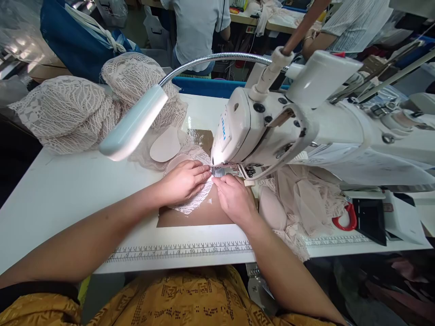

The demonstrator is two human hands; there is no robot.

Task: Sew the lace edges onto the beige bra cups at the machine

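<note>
A pale lace bra cup piece [188, 206] lies on the brown plate under the head of a white sewing machine [238, 122]. My left hand [186, 181] rests flat on the lace, fingers stretched toward the presser foot. On the other side of the needle area, my right hand [234, 195] is closed, thumb and forefinger pinching the lace edge. The needle itself is mostly hidden by the machine head and my fingertips. A smooth beige foam cup [165, 145] lies just beyond my left hand, among sheer fabric.
A lamp [136, 122] on a bendable neck hangs over the left side. Lace cups [68, 113] are piled at the back left. More beige lace garments [306, 199] and red-handled scissors [347, 218] lie right. A ruler strip [190, 250] runs along the front edge. Other people sit beyond.
</note>
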